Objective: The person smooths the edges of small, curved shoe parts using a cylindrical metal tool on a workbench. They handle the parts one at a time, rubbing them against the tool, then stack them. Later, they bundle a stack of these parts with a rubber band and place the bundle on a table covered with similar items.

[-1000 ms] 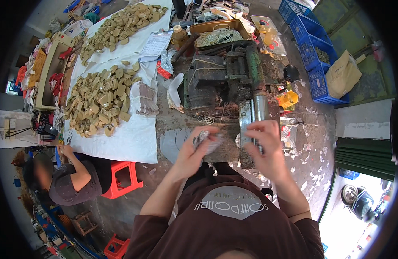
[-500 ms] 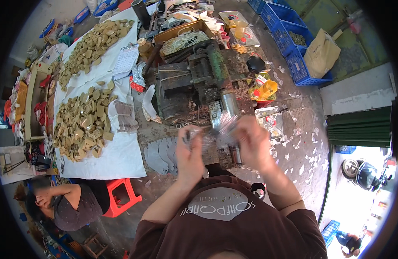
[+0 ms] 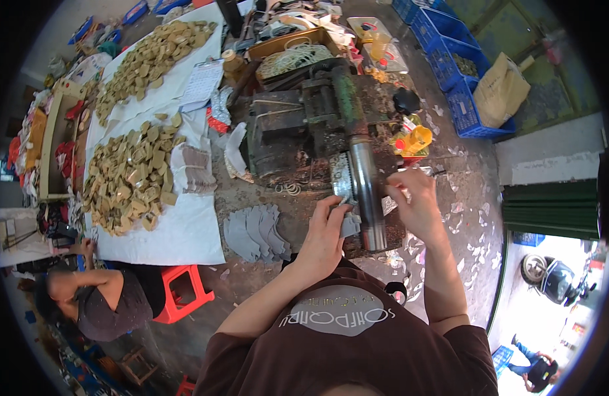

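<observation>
Grey piece (image 3: 350,226) is pinched in my left hand (image 3: 325,237), just beside the bright metal cylinder (image 3: 366,181); my right hand (image 3: 415,198) is at the cylinder's other side, bent inward, and I cannot tell whether it holds anything. A slack pinch could, I judge, let the piece slip or skew, and both hands are near enough to be nipped if the cylinder turns. My worktop (image 3: 242,196) is worn and stained, with similar grey pieces (image 3: 255,232) fanned out leftward. Tan blocks (image 3: 133,171) heap on a white sheet (image 3: 199,244); pale scraps (image 3: 457,207) litter the floor (image 3: 476,191).
</observation>
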A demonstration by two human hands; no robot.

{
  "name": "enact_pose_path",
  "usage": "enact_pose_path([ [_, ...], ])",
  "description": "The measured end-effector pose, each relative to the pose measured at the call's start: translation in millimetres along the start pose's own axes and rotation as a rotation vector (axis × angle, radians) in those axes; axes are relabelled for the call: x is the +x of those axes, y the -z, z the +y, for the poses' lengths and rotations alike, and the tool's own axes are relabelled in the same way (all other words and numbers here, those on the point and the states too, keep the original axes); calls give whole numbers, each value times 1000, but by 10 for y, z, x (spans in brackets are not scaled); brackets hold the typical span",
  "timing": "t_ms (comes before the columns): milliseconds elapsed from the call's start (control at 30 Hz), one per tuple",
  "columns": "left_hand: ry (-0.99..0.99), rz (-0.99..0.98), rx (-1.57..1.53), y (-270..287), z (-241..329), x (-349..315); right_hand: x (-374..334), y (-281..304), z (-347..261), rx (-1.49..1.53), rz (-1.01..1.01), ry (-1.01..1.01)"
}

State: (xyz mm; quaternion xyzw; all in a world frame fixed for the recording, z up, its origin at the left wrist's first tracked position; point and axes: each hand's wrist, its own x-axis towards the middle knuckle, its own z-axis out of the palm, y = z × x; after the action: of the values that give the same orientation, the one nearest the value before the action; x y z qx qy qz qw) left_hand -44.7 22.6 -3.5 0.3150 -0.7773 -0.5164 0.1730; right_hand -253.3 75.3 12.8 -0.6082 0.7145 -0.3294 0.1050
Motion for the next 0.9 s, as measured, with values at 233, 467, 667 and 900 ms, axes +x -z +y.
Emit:
enact_pose_path([
  [233, 106, 382, 276, 703, -655, -405, -95, 19, 47, 205, 26, -252],
  [467, 202, 14, 824, 979, -1432, -1151, -72, 1, 9, 240, 53, -273],
  [667, 335, -148, 659, 928, -1450, -1240, -65, -17, -74, 258, 64, -247],
  [900, 179, 119, -369, 873, -326, -427, -37, -120, -631, 271, -21, 116],
])
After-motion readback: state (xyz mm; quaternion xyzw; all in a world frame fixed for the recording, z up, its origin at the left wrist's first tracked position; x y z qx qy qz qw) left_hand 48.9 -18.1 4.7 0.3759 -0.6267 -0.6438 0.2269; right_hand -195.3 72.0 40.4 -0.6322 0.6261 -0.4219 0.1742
